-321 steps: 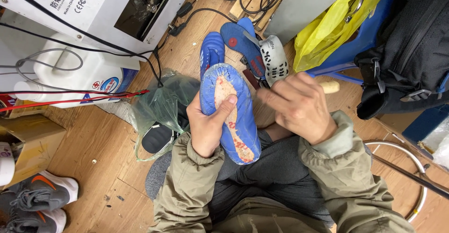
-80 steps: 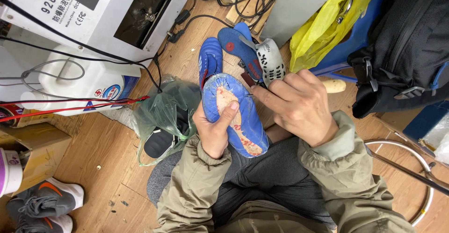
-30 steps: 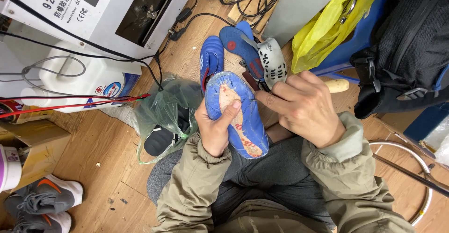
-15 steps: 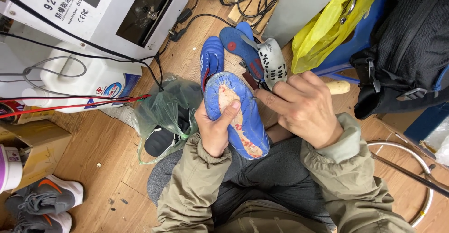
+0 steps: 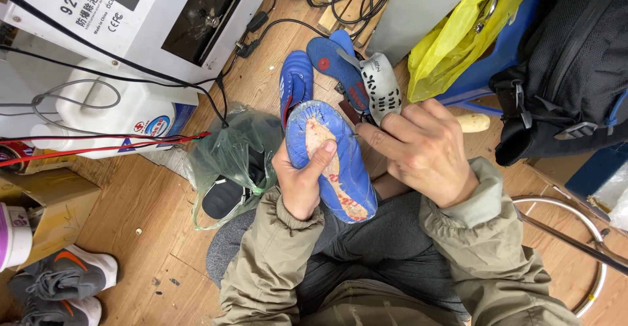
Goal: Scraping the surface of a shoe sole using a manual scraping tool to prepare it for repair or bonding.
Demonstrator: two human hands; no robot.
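My left hand [image 5: 302, 183] grips a blue shoe [image 5: 340, 169] held sole-up over my lap, thumb pressed on its worn tan glue-stained bottom. My right hand [image 5: 425, 152] sits at the shoe's right edge, fingers pinched on a small thin tool whose tip touches the rim; the tool is mostly hidden. Just beyond lie a second blue shoe [image 5: 294, 84], a blue insole [image 5: 339, 64] and a white perforated sole piece [image 5: 383, 87] on the wooden floor.
A white machine [image 5: 150, 12] with black cables stands at the top left, a white jug [image 5: 131, 113] below it. A green plastic bag [image 5: 229, 162], a cardboard box [image 5: 46, 201], grey sneakers [image 5: 59, 287], a yellow bag [image 5: 458, 31] and a black backpack [image 5: 569, 71] surround me.
Little differs: my right hand has shifted slightly along the shoe's right edge, and the left hand keeps its grip with the shoe in nearly the same place.
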